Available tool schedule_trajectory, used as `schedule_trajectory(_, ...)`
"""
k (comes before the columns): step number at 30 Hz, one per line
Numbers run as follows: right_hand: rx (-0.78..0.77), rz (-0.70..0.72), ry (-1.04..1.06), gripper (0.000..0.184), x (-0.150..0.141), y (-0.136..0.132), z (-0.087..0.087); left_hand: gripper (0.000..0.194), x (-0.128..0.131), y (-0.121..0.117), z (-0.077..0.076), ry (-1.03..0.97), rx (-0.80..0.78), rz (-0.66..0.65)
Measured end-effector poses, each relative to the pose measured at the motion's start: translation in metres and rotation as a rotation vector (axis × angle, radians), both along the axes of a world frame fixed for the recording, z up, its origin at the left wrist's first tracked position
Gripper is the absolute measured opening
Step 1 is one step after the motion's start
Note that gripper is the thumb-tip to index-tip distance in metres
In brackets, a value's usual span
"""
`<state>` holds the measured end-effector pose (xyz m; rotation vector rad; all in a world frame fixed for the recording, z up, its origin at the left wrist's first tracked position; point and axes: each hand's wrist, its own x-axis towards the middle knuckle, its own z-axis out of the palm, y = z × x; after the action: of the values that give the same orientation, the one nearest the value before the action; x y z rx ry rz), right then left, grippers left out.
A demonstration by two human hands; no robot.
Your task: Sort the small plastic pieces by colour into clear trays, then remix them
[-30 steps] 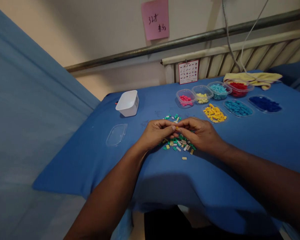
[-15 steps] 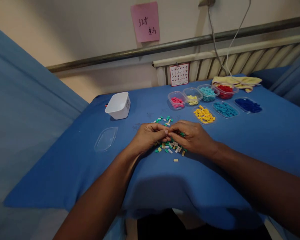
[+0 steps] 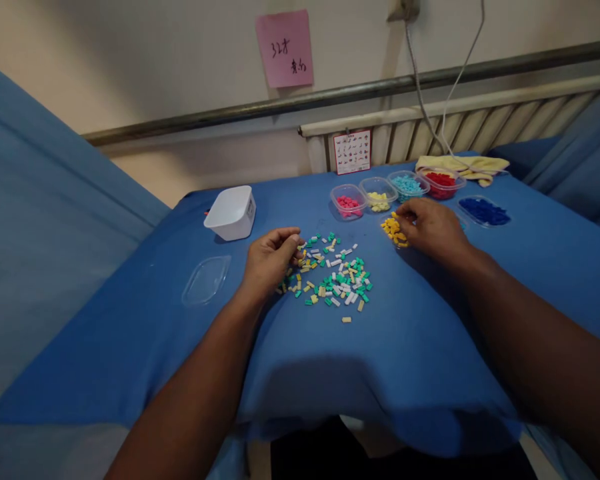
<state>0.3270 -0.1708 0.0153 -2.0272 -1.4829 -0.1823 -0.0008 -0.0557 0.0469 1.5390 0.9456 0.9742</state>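
Left hand [image 3: 271,259] has its thumb and fingers bent close together at the left edge of the loose pieces [image 3: 337,280]; whether it grips one cannot be told. Right hand [image 3: 433,225] is curled, fingertips down at the yellow-orange pieces [image 3: 393,230] in their shallow container; its grip is hidden too. The green, white, cream and yellow loose pieces lie scattered on the blue cloth [image 3: 380,340] between the hands.

Beyond stand clear tubs of pink pieces [image 3: 349,205], pale yellow pieces [image 3: 378,201], light blue pieces [image 3: 407,185] and red pieces [image 3: 440,183], with dark blue pieces [image 3: 485,211] at the right. A clear lid [image 3: 207,281] and a white tub [image 3: 231,213] are on the left; the tub's side marking is unreadable.

On the wall, a pink note [image 3: 285,48] reads "32" with handwritten characters; the red-edged card [image 3: 353,152] shows rows of small figures, its print too small to read.

Half a second earlier, both hands met above the loose pieces; now they are well apart, uncovering most of them.
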Motion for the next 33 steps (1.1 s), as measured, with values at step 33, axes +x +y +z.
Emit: schedule_trajectory(33,-0.111,0.160,-0.176,0.050,-0.007,0.005,0.001,0.033,-0.038,0.031,-0.018,0.896,0.815,-0.332)
